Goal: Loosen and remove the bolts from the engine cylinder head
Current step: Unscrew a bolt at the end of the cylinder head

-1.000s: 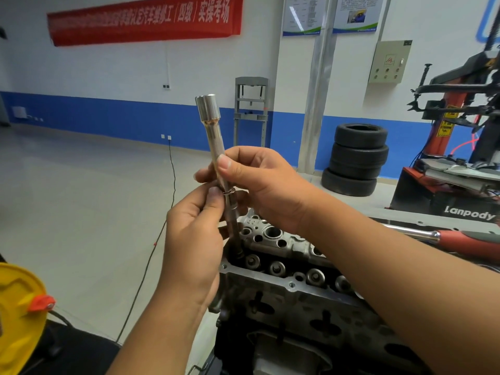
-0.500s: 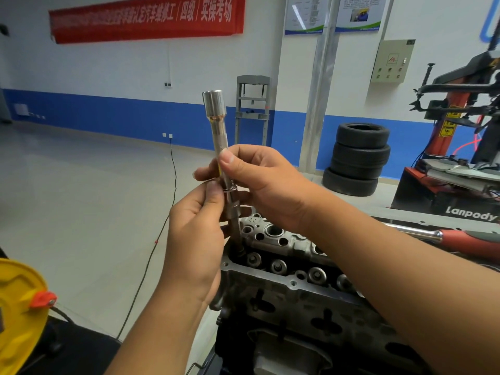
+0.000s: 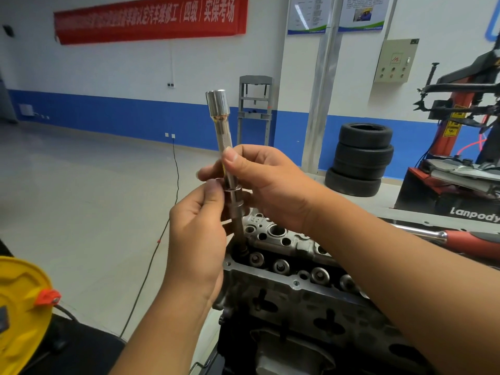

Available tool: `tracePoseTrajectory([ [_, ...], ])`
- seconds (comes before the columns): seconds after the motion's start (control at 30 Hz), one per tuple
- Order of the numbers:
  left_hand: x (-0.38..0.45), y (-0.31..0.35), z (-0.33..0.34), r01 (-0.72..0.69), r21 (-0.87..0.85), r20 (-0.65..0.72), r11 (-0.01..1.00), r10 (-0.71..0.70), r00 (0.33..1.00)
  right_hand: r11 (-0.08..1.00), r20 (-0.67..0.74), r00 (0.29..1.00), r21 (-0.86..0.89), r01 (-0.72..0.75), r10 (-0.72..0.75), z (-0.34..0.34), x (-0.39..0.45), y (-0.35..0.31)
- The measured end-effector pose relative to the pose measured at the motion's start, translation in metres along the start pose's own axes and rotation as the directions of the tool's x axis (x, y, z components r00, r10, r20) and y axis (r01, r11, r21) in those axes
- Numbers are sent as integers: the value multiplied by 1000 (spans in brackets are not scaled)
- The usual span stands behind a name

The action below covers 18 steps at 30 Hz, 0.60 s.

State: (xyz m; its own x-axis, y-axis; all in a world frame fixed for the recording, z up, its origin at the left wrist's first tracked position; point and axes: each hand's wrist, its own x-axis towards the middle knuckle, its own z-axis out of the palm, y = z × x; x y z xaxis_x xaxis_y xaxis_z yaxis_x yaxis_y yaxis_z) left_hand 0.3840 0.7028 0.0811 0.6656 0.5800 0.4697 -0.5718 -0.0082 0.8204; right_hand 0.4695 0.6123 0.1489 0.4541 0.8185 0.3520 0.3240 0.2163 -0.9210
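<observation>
While both hands (image 3: 265,185) pinch extension (image 3: 226,147), bolt (image 3: 239,231) below grip.

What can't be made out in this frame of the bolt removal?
Head view only:
- Lower tip of the bolt: hidden in shadow at the cylinder head, so whether it is fully out is unclear.
- Left hand fingertips: behind the extension bar.
- Right hand fingers: mostly behind its own thumb and the bar.
- Torque wrench: its head is hidden by the right forearm.

Silver extension bar (image 3: 222,131), grey cylinder head (image 3: 297,288), dark, perhaps oily bolt (image 3: 239,228), black tyres (image 3: 362,158), red banner (image 3: 151,18), yellow reel (image 3: 19,307).
</observation>
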Motion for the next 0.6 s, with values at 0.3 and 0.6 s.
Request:
tracePoseTrajectory([
  [0.3, -1, 2, 0, 2, 5, -44, 1000, -2, 999, 999, 31, 999, 17, -45, 44, 2, 1, -1],
  [0.6, 1, 1, 0, 39, -50, 20, 998, -38, 999, 1000, -7, 1000, -18, -17, 16, 0, -1, -2],
])
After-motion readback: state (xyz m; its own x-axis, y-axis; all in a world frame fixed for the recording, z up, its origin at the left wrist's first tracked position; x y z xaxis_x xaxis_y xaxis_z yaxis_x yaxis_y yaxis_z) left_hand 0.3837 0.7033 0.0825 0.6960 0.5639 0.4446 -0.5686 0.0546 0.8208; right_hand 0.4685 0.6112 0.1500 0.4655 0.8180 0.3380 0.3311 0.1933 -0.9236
